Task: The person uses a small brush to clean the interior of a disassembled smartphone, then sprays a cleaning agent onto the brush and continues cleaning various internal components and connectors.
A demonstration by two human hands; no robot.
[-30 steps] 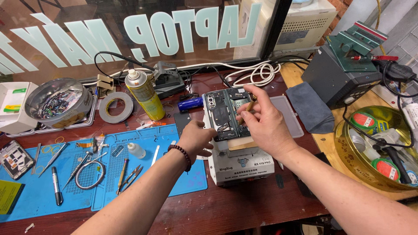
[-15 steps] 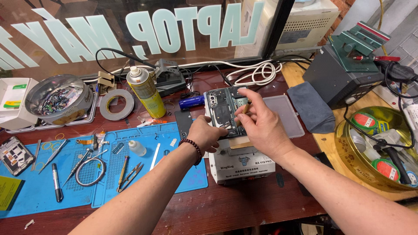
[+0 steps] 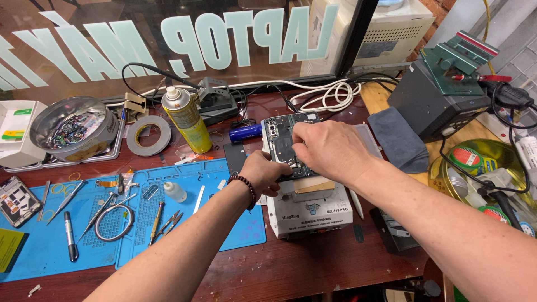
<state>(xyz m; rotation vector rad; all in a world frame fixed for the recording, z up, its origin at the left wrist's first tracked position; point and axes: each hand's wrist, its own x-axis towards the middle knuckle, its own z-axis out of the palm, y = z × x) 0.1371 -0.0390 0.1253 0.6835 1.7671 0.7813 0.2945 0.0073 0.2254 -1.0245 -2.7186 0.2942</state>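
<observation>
An opened phone [image 3: 279, 140] with its back off, dark inner parts showing, lies on a white box-shaped heating plate machine [image 3: 309, 215]. My left hand [image 3: 263, 173], a bead bracelet at its wrist, holds the phone's lower left edge. My right hand [image 3: 330, 150] lies over the phone's right half with fingers curled on its top and hides that part. Whether the fingers pinch a small part I cannot tell.
A blue work mat [image 3: 140, 212] at left carries tweezers, screwdrivers, a wire loop and a small bottle. A yellow spray can [image 3: 187, 120], tape roll [image 3: 148, 135], metal bowl of parts [image 3: 70, 127], blue battery [image 3: 245, 133] stand behind. A grey cloth [image 3: 400, 142], power unit [image 3: 433, 106] and gold tin [image 3: 481, 168] are right.
My right hand has moved left and down over the phone, now covering its right half. My left hand stays gripping the lower left edge.
</observation>
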